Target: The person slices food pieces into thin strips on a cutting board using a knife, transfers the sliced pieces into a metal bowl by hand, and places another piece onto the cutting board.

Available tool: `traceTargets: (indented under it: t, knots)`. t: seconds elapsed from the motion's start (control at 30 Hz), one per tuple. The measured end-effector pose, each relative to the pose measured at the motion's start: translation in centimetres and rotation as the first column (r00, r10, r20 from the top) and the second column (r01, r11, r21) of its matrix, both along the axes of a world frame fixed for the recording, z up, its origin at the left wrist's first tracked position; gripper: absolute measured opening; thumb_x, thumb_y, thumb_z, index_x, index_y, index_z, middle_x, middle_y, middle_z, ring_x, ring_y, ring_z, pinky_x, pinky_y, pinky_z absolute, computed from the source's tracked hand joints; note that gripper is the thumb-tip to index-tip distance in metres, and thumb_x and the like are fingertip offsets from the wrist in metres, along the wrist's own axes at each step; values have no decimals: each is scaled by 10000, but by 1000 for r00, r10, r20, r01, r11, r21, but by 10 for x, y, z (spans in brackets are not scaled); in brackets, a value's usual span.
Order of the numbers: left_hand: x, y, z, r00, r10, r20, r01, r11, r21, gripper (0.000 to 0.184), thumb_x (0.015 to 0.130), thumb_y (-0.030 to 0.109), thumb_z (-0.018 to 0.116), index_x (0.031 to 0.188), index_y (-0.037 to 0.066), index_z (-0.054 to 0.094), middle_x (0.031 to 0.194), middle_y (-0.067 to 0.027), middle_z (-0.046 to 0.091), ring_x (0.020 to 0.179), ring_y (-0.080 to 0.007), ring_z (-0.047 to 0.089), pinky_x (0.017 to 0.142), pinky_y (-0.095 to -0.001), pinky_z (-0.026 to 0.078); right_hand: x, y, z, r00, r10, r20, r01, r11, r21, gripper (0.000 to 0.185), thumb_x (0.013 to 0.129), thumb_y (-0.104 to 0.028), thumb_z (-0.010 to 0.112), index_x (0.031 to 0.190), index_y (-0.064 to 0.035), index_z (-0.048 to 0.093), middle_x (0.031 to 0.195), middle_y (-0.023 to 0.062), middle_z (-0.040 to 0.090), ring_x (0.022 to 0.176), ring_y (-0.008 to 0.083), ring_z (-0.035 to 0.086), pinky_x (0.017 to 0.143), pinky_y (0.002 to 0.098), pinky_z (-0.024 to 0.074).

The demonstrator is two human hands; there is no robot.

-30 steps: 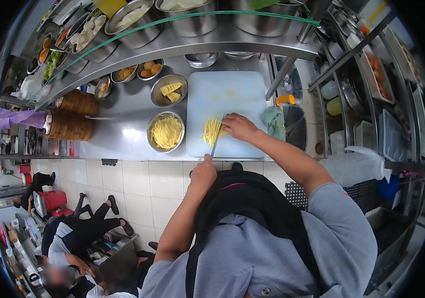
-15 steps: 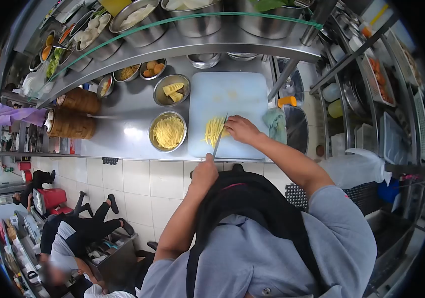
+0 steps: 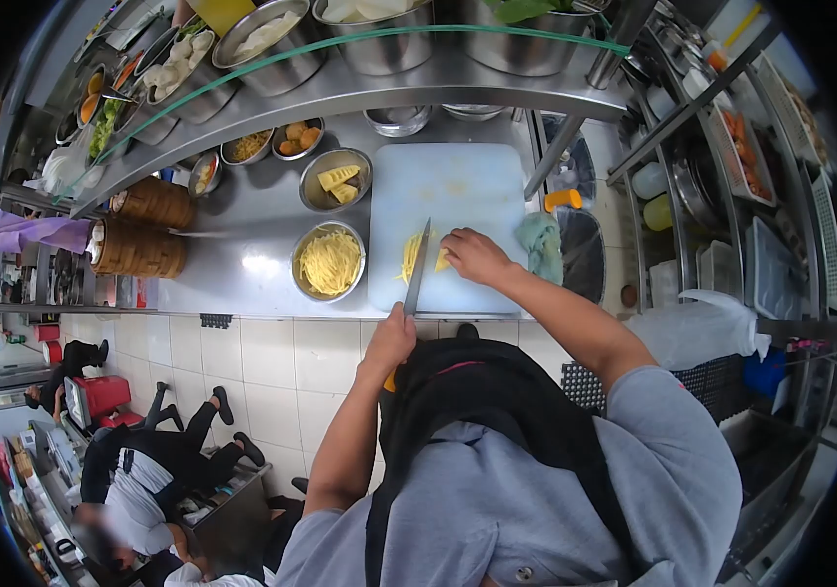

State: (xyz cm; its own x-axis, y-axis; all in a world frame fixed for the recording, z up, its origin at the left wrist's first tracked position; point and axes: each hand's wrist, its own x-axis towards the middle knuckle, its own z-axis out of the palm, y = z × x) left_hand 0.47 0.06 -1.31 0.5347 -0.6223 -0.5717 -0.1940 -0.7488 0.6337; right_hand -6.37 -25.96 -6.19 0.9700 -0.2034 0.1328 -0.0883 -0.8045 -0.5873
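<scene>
My left hand (image 3: 394,338) is closed around the handle of a long kitchen knife (image 3: 419,264). The blade slants across the blue-white cutting board (image 3: 448,176), with thin yellow shreds (image 3: 408,256) beside it on the left. My right hand (image 3: 477,256) has its fingers bent over a yellow piece of what looks like bamboo shoot (image 3: 443,260), to the right of the blade and slightly apart from it. Left of the board, a steel bowl (image 3: 295,256) is heaped with yellow shreds. Behind it, another bowl (image 3: 313,201) contains larger yellow chunks (image 3: 339,180).
A green cloth (image 3: 540,247) lies at the board's right edge near an orange-capped item (image 3: 563,200). Bamboo steamers (image 3: 139,245) stand on the left. An overhead shelf (image 3: 360,98) carries steel food pots. Other people (image 3: 135,489) are at the lower left.
The knife has shifted left, away from my right fingers, and its blade now lies against the shreds. My left hand moved slightly left with it; my right hand stays on the yellow piece.
</scene>
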Motion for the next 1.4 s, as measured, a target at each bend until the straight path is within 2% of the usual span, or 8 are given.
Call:
traceTargets:
  t: [0.07, 0.17, 0.4, 0.57, 0.87, 0.97, 1.17, 1.4]
  knots:
    - [-3, 4, -20, 941, -83, 327, 111, 991, -69, 257, 1026, 201, 504, 1144, -28, 486, 806, -347, 676, 709, -466, 711, 616, -576, 568, -1, 1, 1, 1000, -7, -10, 7, 1000, -9, 176, 895, -162, 660, 1034, -58, 690, 1031, 119, 677, 1026, 340, 648, 899, 449, 556]
    - [-14, -1, -17, 853, -185, 487, 180, 982, 57, 242, 1013, 185, 518, 1141, -20, 497, 797, -326, 688, 713, -456, 720, 635, -557, 584, -4, 1, 3, 1000, 10, -28, -10, 1000, 2, 176, 887, -158, 664, 1023, -52, 694, 1029, 119, 681, 1030, 339, 647, 901, 449, 556]
    - [-27, -2, 3, 834, -277, 478, 225, 960, 164, 199, 971, 116, 515, 1121, -15, 508, 777, -305, 697, 763, -464, 730, 681, -553, 597, -2, 1, 9, 998, 43, -43, -45, 998, -43, 155, 883, -148, 661, 991, -47, 706, 1014, 119, 685, 1043, 332, 644, 919, 442, 550]
    - [-26, -12, -43, 850, -193, 489, 189, 980, 57, 209, 932, 77, 524, 1115, -21, 506, 795, -315, 696, 781, -477, 725, 700, -563, 590, -1, 1, 7, 997, 64, -52, -67, 995, -67, 152, 886, -151, 663, 988, -47, 704, 1023, 122, 685, 1047, 333, 646, 918, 443, 551]
    - [-29, -5, 12, 863, -266, 431, 209, 962, 174, 189, 940, 81, 518, 1101, -17, 500, 792, -318, 692, 802, -493, 719, 737, -589, 579, -2, 2, 4, 997, 16, -78, -19, 999, -40, 175, 911, -180, 659, 1016, -48, 705, 1044, 125, 684, 1061, 330, 649, 913, 451, 556]
    - [-27, -11, -36, 850, -217, 479, 187, 976, 110, 193, 943, 98, 525, 1096, -18, 499, 795, -322, 693, 779, -491, 719, 727, -586, 582, -1, 2, 3, 997, 22, -78, -27, 998, -53, 166, 913, -180, 657, 1005, -51, 703, 1047, 121, 685, 1065, 328, 650, 914, 450, 556]
    - [-14, -12, -6, 819, -271, 505, 240, 962, 127, 160, 955, 88, 506, 1081, -10, 497, 771, -311, 693, 738, -478, 721, 656, -558, 596, -1, -1, 0, 995, 25, -98, -29, 999, -35, 162, 913, -192, 660, 991, -57, 702, 1025, 110, 680, 1049, 329, 655, 894, 452, 562]
    - [-21, -17, -34, 832, -207, 514, 207, 977, 58, 161, 957, 99, 511, 1069, -17, 499, 757, -311, 687, 742, -481, 720, 662, -560, 594, -2, 0, 2, 999, 23, -41, -25, 999, -44, 156, 901, -185, 666, 990, -62, 704, 1006, 113, 675, 1015, 326, 656, 879, 445, 565]
